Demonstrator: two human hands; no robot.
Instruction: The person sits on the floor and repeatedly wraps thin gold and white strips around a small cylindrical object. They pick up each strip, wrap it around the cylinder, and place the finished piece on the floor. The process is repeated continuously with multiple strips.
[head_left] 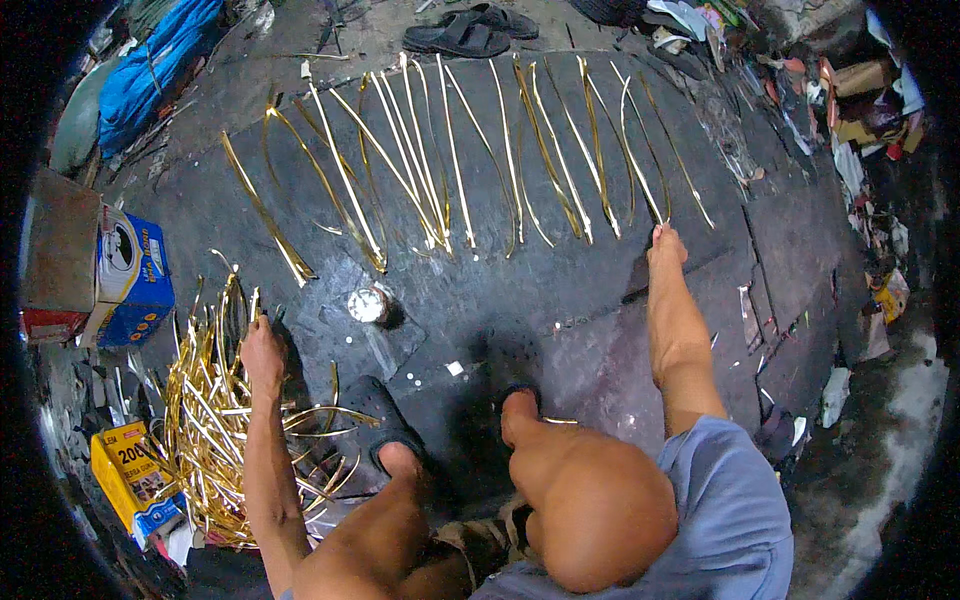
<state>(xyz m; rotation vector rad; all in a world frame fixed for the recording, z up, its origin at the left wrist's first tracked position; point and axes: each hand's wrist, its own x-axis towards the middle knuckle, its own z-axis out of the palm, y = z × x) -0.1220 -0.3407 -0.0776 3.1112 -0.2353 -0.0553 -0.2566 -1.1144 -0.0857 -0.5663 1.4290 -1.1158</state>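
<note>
My left hand [262,352] reaches into a tangled pile of shiny gold strips [215,420] at the lower left, its fingers closed among the strips at the pile's top. My right hand [667,245] presses on the dark floor at the right end of a row of gold strips [450,160] laid side by side. Its fingers touch the near end of the last strips. Whether it grips one cannot be seen. I am squatting, with my knees and feet in sandals [385,425] below the hands.
A small round tin [367,305] stands on the floor between pile and row. A blue and white box [130,280] and a yellow box [125,475] lie at the left. Black sandals [470,32] rest beyond the row. Scraps and litter [860,110] line the right side.
</note>
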